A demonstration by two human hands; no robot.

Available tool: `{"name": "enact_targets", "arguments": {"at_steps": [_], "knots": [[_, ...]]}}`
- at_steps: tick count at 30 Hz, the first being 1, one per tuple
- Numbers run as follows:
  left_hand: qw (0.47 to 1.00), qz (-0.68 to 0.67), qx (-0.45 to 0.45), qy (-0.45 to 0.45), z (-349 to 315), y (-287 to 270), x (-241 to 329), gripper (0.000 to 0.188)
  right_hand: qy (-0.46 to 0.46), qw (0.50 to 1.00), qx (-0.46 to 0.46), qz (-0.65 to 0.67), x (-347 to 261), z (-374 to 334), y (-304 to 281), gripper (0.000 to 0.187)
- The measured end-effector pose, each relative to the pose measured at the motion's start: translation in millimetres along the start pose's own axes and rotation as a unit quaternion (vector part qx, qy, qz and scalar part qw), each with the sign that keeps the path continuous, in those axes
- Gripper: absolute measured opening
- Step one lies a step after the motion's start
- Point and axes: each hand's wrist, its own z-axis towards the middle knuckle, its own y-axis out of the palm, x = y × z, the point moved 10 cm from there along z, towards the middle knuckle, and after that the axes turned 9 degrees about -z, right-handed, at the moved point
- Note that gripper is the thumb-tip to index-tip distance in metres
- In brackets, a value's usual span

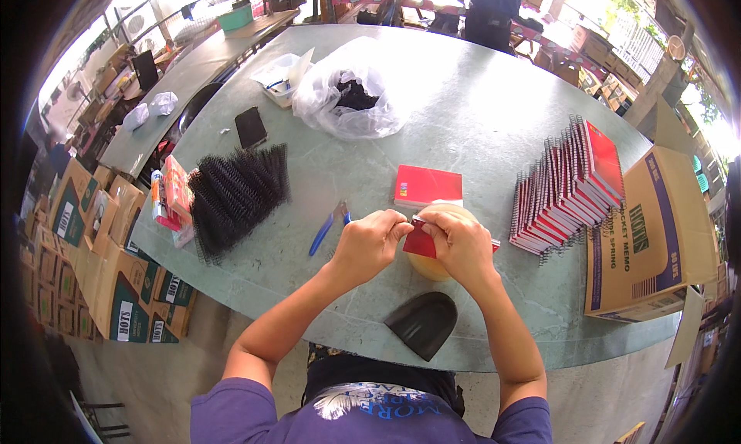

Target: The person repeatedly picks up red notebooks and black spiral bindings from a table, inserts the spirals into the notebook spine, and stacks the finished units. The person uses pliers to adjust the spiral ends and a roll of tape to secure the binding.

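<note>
A small red notebook point(419, 245) is held between my two hands at the middle of the table, above a pale yellow round thing point(430, 271). My right hand point(463, 245) grips the notebook from its right side. At its upper left corner, the fingers of my left hand point(370, 242) are pinched together; whatever they hold is too small to make out. Just beyond my hands lies another red notebook point(428, 186). Blue-handled pliers point(323, 234) rest left of my left hand. Nearer to me is a dark, rounded, flat-based object point(423, 325).
Black spiral coils point(235, 195) are heaped at the left, beside orange-red packs point(177, 188). A row of red spiral-bound notebooks point(567, 188) leans near an open cardboard box point(652, 235) at the right. Farther back sit a plastic bag point(355, 62) and a white tub point(278, 77). Another person point(492, 11) stands beyond.
</note>
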Motion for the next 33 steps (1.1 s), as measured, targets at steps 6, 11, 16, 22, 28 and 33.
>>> {"name": "enact_targets", "arguments": {"at_steps": [6,11,16,22,28,33], "knots": [[0.993,-0.070,-0.051,-0.083,3,2,-10,0.018,0.010,1.000,-0.016,-0.001,1,-2,3,0.013],[0.997,-0.060,-0.023,-0.041,1,-1,-10,0.017,0.021,0.999,-0.033,-0.004,0,-1,2,0.014],[0.998,-0.028,-0.037,-0.044,2,-3,-8,0.016,0.029,0.999,-0.040,0.001,-1,-3,3,0.015],[0.998,0.033,-0.049,0.012,4,-3,2,0.014,0.013,1.000,-0.020,-0.001,-3,-3,0,0.015],[0.995,0.046,-0.072,0.043,7,-6,8,0.011,0.026,0.999,-0.040,-0.007,-1,-3,3,0.014],[0.996,0.058,0.011,0.074,12,-9,15,0.015,0.004,1.000,-0.022,-0.016,-4,-4,4,0.011]]}}
